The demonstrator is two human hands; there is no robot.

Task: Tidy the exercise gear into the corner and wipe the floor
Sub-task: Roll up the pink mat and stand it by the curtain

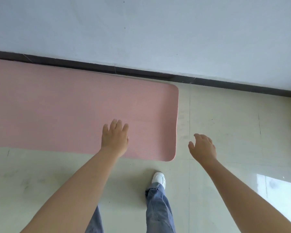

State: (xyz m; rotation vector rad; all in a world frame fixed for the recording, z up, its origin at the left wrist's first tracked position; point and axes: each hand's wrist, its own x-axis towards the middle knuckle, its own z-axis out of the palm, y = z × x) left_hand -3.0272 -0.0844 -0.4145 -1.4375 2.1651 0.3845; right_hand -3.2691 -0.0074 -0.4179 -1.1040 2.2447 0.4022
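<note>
Tiled floor (225, 123), pink mat (65, 106), open hands (115, 138).

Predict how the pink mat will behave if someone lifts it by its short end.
The mat looks thin and lies fully flat on the floor, so it would probably flop and bend. It looks like ribbed foam, so probably light and not slippery. Neither the left hand nor the right hand grips it.

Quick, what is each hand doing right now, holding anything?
Left hand: open, fingers straight, over the flat pink foam exercise mat, holding nothing.
Right hand: open, fingers relaxed, above the pale tiled floor, empty.
</note>
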